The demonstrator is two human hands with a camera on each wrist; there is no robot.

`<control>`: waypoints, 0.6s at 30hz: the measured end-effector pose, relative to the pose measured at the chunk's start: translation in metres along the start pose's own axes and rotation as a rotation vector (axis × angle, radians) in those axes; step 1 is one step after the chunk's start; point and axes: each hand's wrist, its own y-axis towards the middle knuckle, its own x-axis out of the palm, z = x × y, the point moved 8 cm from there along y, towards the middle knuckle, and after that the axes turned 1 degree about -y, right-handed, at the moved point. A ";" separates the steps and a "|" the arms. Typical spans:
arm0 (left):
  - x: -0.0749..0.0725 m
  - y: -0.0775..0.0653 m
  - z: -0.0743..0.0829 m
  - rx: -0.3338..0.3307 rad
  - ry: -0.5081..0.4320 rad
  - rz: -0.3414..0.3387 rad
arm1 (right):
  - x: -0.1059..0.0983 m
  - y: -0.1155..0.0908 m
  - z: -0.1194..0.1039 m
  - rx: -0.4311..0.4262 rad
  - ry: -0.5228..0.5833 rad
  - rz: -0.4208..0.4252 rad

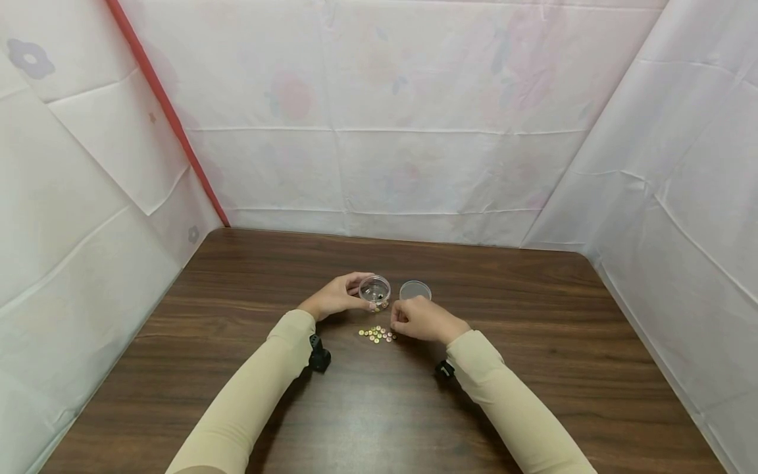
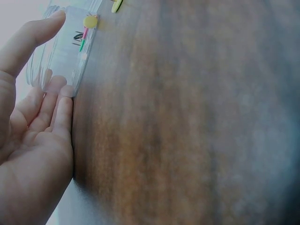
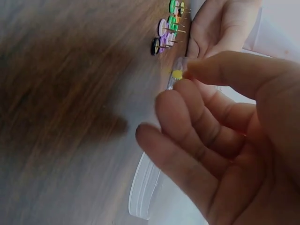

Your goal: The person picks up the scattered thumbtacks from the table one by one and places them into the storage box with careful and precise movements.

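Note:
A clear round plastic jar (image 1: 375,289) is held at its side by my left hand (image 1: 339,297), thumb on the near side and fingers round the far side. A few coloured thumbtacks (image 2: 89,22) lie inside it. On the table in front of the jar is a loose cluster of thumbtacks (image 1: 376,334), yellow, green, pink and purple, their pins pointing up in the right wrist view. Just right of that cluster hovers my right hand (image 1: 428,320), fingers curled, thumb and index fingertips brought together. Whether a tack is between them is hidden.
The clear round lid (image 1: 416,288) lies on the brown wooden table (image 1: 521,316), right of the jar and just beyond my right hand. Black wrist cameras (image 1: 320,357) sit under both cuffs. White patterned sheets (image 1: 379,171) surround the table's back and sides.

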 end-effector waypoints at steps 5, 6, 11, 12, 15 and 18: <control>0.000 0.001 -0.001 -0.005 0.008 0.005 | 0.005 -0.003 -0.003 -0.006 -0.005 -0.042; -0.001 0.000 -0.001 -0.005 0.011 0.006 | 0.005 -0.004 -0.003 -0.005 -0.009 -0.047; 0.000 -0.001 0.001 -0.008 0.023 0.005 | 0.008 -0.005 -0.002 0.001 -0.038 -0.051; 0.000 -0.002 0.001 -0.009 0.026 0.005 | 0.008 -0.005 -0.002 0.003 -0.045 -0.051; -0.001 -0.001 0.001 -0.015 0.037 0.007 | 0.009 -0.005 -0.002 0.013 -0.057 -0.054; -0.001 -0.001 0.000 -0.012 0.040 0.008 | 0.010 -0.005 -0.002 0.025 -0.066 -0.062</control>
